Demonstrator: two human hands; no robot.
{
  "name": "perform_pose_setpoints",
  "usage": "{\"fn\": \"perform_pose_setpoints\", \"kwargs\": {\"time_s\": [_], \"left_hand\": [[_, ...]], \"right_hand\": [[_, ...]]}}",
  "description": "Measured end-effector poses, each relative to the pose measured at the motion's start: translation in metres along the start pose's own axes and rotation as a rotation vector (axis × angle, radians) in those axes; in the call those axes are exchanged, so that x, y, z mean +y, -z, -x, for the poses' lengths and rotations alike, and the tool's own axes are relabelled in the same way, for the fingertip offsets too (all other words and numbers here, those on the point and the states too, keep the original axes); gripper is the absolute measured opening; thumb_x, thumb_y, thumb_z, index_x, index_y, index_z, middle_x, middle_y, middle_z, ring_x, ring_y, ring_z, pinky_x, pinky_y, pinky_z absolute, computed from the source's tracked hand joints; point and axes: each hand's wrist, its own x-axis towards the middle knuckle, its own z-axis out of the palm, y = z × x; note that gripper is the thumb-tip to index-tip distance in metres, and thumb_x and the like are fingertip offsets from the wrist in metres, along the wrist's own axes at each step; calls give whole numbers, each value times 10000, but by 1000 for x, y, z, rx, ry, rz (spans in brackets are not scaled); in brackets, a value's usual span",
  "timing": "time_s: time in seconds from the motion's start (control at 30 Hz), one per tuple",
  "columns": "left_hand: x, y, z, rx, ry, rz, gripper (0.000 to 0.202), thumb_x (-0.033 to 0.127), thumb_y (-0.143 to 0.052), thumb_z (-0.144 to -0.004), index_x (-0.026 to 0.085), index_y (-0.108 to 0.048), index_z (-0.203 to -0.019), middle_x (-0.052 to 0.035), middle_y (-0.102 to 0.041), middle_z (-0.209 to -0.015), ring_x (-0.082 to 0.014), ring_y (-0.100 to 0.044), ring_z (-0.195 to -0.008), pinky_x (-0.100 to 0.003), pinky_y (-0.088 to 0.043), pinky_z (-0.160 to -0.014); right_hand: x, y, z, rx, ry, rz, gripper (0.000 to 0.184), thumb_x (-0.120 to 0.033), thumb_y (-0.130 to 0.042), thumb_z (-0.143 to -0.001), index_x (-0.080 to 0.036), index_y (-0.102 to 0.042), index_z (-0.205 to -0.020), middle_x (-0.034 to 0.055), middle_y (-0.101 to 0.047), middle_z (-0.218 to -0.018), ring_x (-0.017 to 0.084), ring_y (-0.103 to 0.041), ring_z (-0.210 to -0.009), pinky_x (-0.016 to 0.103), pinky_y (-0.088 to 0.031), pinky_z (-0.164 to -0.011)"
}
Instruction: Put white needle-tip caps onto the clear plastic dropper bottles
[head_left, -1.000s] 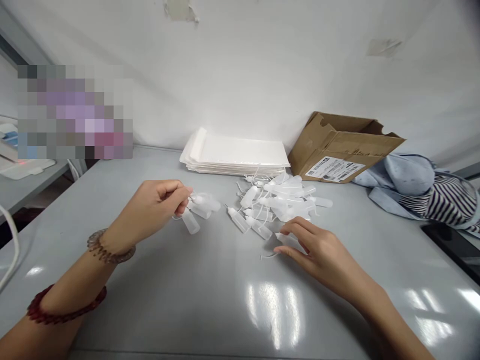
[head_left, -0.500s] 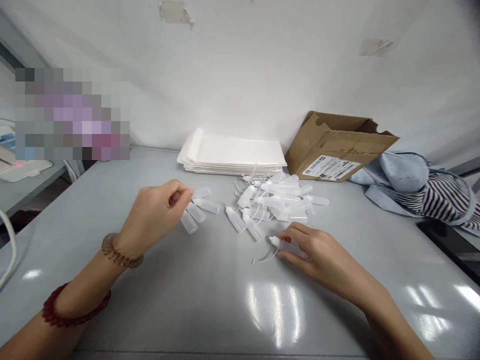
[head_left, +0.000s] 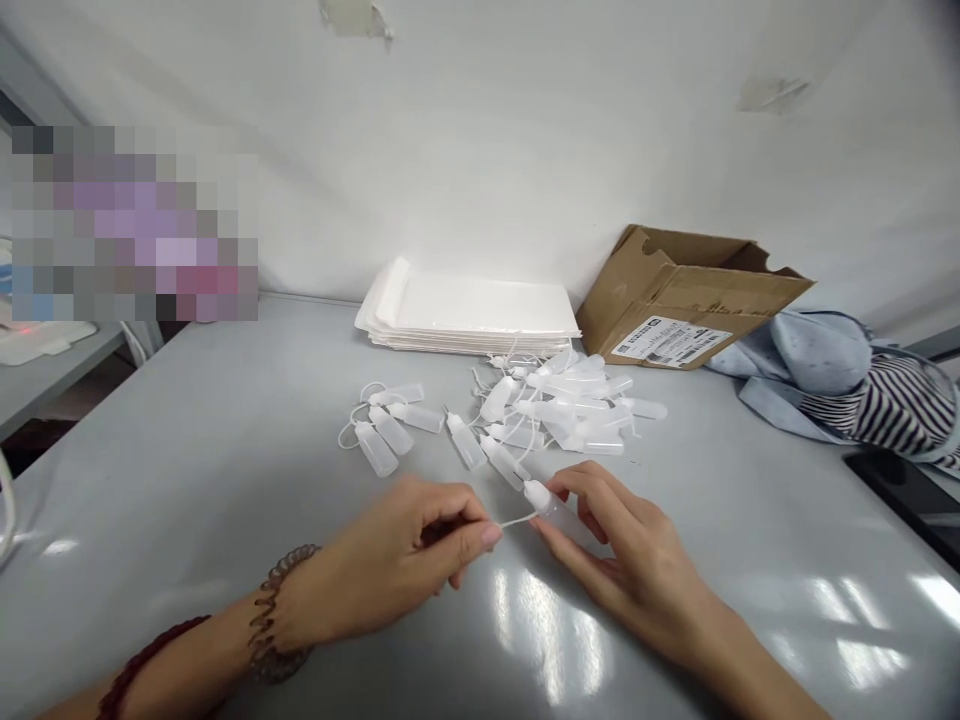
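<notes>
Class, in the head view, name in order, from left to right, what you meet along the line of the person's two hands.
coiled bracelet → left hand → thin white tube → white plastic bottle → right hand

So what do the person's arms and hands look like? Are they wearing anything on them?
Both hands are bare, with no gloves, and no sleeves show on the forearms. The left hand has a brownish spiral coil bracelet at the wrist and a thin dark red bracelet further up the arm. The right hand shows no jewellery.
</notes>
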Motion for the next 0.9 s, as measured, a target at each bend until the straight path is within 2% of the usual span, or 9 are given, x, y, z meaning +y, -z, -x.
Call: {"fn": "perform_pose_setpoints", "kwargs": {"time_s": [0.17, 0.27, 0.5, 0.9], "left_hand": [[-3, 11, -1, 206, -68, 50, 186, 288, -513, -867, 184, -665, -851, 32, -595, -642, -98, -559, -590, -186, -452, -570], [-5, 13, 0, 275, -131, 43, 175, 265, -525, -864, 204, -686, -891, 29, -619, -704, -94, -557, -602, -184, -462, -574], [-1, 9, 0, 278, -124, 7, 157, 258, -575, -838, 189, -653, -720, 41, -608, -639, -99, -554, -632, -191, -428, -600], [3, 8, -1, 197, -89, -8, 182, 272, -523, -855, 197, -612, -715, 37, -601, -664, -120, -542, -663, -225, -388, -594]], "right_hand": [[1, -5, 3, 50, 14, 41, 165, -232, -530, -892, -133, -516, -1023, -10, -523, -655, 103, -477, -509, 215, -419, -498], [1, -6, 4, 65, 43, 41, 171, -230, -532, -893, -126, -520, -1029, -4, -541, -658, 102, -472, -505, 217, -419, -497], [-1, -5, 3, 18, 137, 10, 147, -198, -541, -889, -122, -528, -1014, 36, -606, -723, 121, -518, -567, 235, -426, -506], [-5, -6, 4, 16, 201, 28, 170, -194, -547, -895, -111, -525, -1042, 8, -566, -675, 117, -499, -561, 235, -404, -501]]}}
